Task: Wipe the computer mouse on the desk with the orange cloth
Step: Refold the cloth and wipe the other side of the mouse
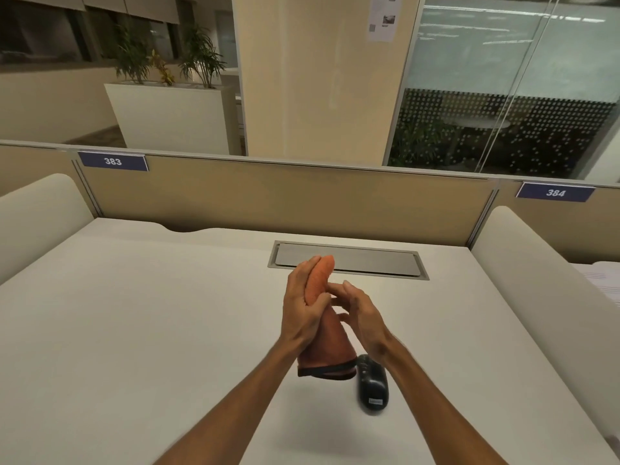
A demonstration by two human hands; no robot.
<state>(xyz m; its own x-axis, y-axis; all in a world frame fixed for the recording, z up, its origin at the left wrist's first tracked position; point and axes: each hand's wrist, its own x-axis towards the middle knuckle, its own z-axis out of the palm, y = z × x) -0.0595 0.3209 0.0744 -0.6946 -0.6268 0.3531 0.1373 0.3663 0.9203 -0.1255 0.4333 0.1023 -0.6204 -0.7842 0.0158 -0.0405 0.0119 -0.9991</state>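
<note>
An orange cloth (330, 344) with a dark hem hangs upright above the white desk (134, 313). My left hand (302, 303) grips its upper part, thumb pressed against the fabric. My right hand (360, 317) is beside the cloth on the right, fingers spread and touching its edge. A black computer mouse (372, 385) lies on the desk below my right wrist, just right of the cloth's lower hem, with a small label at its near end.
A grey cable-hatch lid (369, 261) is set in the desk behind my hands. A tan partition (268, 196) with number plates 383 and 384 closes the far edge. Cream side dividers (536, 273) stand left and right.
</note>
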